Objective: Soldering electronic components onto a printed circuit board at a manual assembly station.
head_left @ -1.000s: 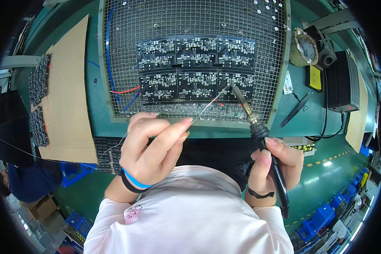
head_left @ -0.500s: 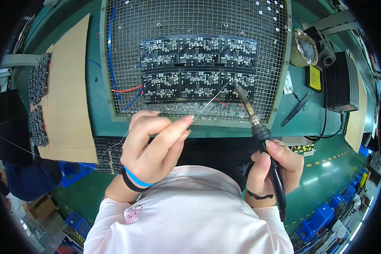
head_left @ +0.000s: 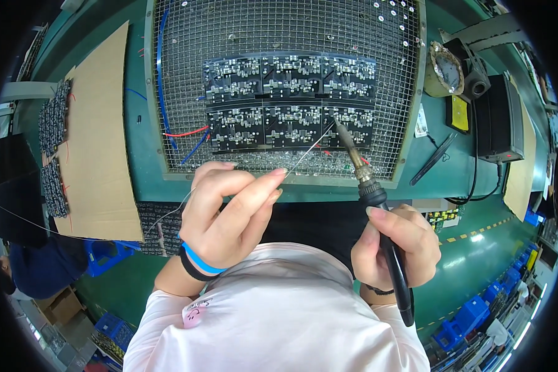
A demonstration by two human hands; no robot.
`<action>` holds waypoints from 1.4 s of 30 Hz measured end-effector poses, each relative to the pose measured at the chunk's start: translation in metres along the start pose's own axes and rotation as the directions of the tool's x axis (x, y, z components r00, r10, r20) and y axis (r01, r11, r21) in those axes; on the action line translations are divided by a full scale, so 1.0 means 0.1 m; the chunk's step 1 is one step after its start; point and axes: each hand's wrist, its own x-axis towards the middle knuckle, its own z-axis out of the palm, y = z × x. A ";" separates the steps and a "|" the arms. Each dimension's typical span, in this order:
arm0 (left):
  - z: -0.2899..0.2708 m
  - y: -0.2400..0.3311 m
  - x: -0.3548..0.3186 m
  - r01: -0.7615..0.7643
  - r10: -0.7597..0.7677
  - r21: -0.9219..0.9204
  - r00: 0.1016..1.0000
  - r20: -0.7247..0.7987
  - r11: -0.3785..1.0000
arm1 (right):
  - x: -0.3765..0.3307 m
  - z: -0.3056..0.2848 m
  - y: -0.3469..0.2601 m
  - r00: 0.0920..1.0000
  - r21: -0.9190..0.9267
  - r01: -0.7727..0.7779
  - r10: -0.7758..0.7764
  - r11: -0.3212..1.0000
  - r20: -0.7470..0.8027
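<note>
So your right hand (head_left: 394, 248) is wrapped tight around the black handle of the soldering iron (head_left: 369, 192), fist closed on it, cord trailing down past your wrist; the tip is angled up and left and lands on the lower right board of the circuit board panel (head_left: 288, 102), right at its lower row. Your left hand (head_left: 226, 217) is pinching a thin solder wire (head_left: 307, 155) between thumb and fingertips, fingers closed on it; the wire runs up and right from your fingers and meets the iron tip at the same spot on the panel, can't tell if it's actually touching the metal or just beside it.

Everything else, taking the panel as the reference: it's 6 dark boards in 2 rows of 3, lying on a wire mesh tray (head_left: 167, 93) that spreads out all around it; a red wire (head_left: 186, 133) and a blue wire (head_left: 161, 68) sit on the mesh just left of the panel; a big sheet of cardboard (head_left: 99, 130) lies well left of the panel on the green bench (head_left: 136, 142), with more dark boards (head_left: 53, 118) stacked past its far edge; right of the panel, off the mesh, there's a tip cleaner pot (head_left: 445, 71), a black box unit (head_left: 499, 118) beyond that, and tweezers (head_left: 433, 160) lying below and right of the panel; below the panel, near you, blue wristband (head_left: 201, 263) on your left wrist.
</note>
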 end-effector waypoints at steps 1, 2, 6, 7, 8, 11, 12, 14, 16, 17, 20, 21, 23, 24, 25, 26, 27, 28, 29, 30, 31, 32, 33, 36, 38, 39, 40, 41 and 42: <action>0.00 0.00 0.00 0.007 -0.007 -0.003 1.000 0.001 1.000 | 0.00 0.01 0.00 1.000 0.000 0.001 -0.001 1.000 0.001; 0.00 0.00 -0.01 0.014 -0.014 -0.005 1.000 0.002 1.000 | 0.00 0.01 -0.01 1.000 -0.027 0.008 -0.008 1.000 -0.001; 0.03 -0.02 -0.01 -0.001 0.001 -0.004 1.000 -0.008 1.000 | 0.01 0.02 -0.05 0.999 -0.116 0.048 -0.046 0.992 0.017; 0.02 -0.02 -0.01 -0.001 0.001 -0.006 1.000 -0.009 1.000 | 0.01 0.02 -0.06 0.997 -0.150 0.074 -0.069 0.986 0.039; 0.02 -0.02 -0.01 0.000 0.000 -0.005 1.000 -0.004 1.000 | 0.01 0.02 -0.06 0.994 -0.183 0.101 -0.091 0.978 0.062; -0.01 -0.01 -0.01 0.000 0.000 -0.005 1.000 0.004 1.000 | 0.01 0.03 -0.07 0.997 -0.188 0.073 -0.064 0.979 0.052; -0.02 0.00 -0.01 -0.002 0.002 -0.003 1.000 0.007 1.000 | 0.00 0.03 -0.07 0.998 -0.189 0.059 -0.051 0.980 0.047; -0.05 0.01 -0.02 -0.005 0.005 0.001 1.000 0.011 1.000 | 0.00 0.01 -0.08 0.997 -0.190 0.060 -0.049 0.980 0.065; -0.07 0.02 -0.05 0.003 -0.003 0.002 1.000 0.004 1.000 | -0.01 -0.02 -0.07 0.994 -0.190 0.064 -0.045 0.980 0.102; -0.08 0.02 -0.06 0.011 -0.011 0.004 1.000 -0.001 1.000 | -0.03 -0.02 -0.07 0.994 -0.188 0.065 -0.046 0.980 0.102; -0.10 0.02 -0.06 0.014 -0.014 0.010 1.000 -0.005 1.000 | -0.16 -0.04 -0.06 0.993 -0.040 -0.084 0.080 0.996 -0.086; -0.11 0.02 -0.05 0.009 -0.009 0.016 1.000 -0.004 1.000 | -0.17 -0.05 -0.07 0.993 -0.042 -0.084 0.080 0.996 -0.086; -0.11 0.02 -0.04 0.004 -0.004 0.021 1.000 -0.003 1.000 | -0.18 -0.06 -0.08 0.952 0.098 -0.254 0.267 0.962 -0.149; -0.09 0.02 -0.03 -0.005 0.005 0.017 1.000 -0.004 1.000 | -0.19 -0.05 -0.08 0.918 0.172 -0.330 0.358 0.928 -0.170; -0.08 0.02 -0.02 -0.014 0.014 0.012 1.000 -0.006 1.000 | -0.19 -0.04 -0.07 0.918 0.172 -0.330 0.358 0.928 -0.170; -0.06 0.02 0.00 -0.023 0.023 0.008 1.000 -0.007 1.000 | -0.17 0.00 -0.06 0.906 0.182 -0.336 0.370 0.924 -0.204; -0.05 0.02 0.01 -0.023 0.023 0.007 1.000 -0.008 1.000 | -0.16 0.03 -0.05 0.893 0.192 -0.342 0.381 0.920 -0.238; -0.04 0.02 0.03 -0.032 0.032 0.000 0.999 -0.009 0.999 | -0.15 0.05 -0.04 0.879 0.202 -0.347 0.393 0.916 -0.271; -0.03 0.03 0.05 -0.040 0.040 -0.006 0.999 -0.010 0.999 | -0.15 0.03 -0.03 0.879 0.202 -0.347 0.392 0.916 -0.270; -0.02 0.03 0.06 -0.048 0.048 -0.012 0.999 -0.011 0.999 | -0.15 0.00 -0.02 0.876 0.241 -0.360 0.416 0.901 -0.244; -0.01 0.03 0.07 -0.047 0.047 -0.011 0.999 -0.012 0.999 | -0.15 -0.03 -0.01 0.873 0.279 -0.374 0.438 0.884 -0.217; 0.00 0.02 0.08 -0.048 0.048 -0.013 0.999 -0.011 0.999 | -0.14 -0.05 -0.01 0.868 0.316 -0.389 0.458 0.866 -0.188; 0.01 0.02 0.09 -0.049 0.049 -0.014 0.999 -0.011 0.999 | -0.13 -0.05 -0.01 0.869 0.316 -0.389 0.458 0.866 -0.188; 0.04 0.01 0.12 -0.050 0.050 -0.023 0.999 -0.013 0.998 | -0.11 -0.06 -0.03 0.850 0.339 -0.436 0.506 0.833 -0.149; 0.05 0.01 0.13 -0.048 0.047 -0.034 0.999 -0.022 0.998 | -0.11 -0.08 -0.03 0.849 0.340 -0.443 0.510 0.830 -0.139; 0.06 0.01 0.13 -0.048 0.047 -0.034 0.999 -0.021 0.998 | -0.11 -0.09 -0.03 0.849 0.341 -0.448 0.513 0.826 -0.128; 0.07 0.01 0.13 -0.048 0.047 -0.031 0.999 -0.022 0.998 | -0.11 -0.09 -0.03 0.848 0.342 -0.454 0.516 0.823 -0.117; 0.07 0.00 0.13 -0.047 0.046 -0.027 0.999 -0.022 0.999 | -0.10 -0.07 -0.03 0.848 0.343 -0.455 0.517 0.822 -0.117; 0.08 0.00 0.13 -0.046 0.045 -0.024 0.999 -0.022 0.999 | -0.08 -0.01 -0.04 0.862 0.287 -0.425 0.480 0.859 -0.161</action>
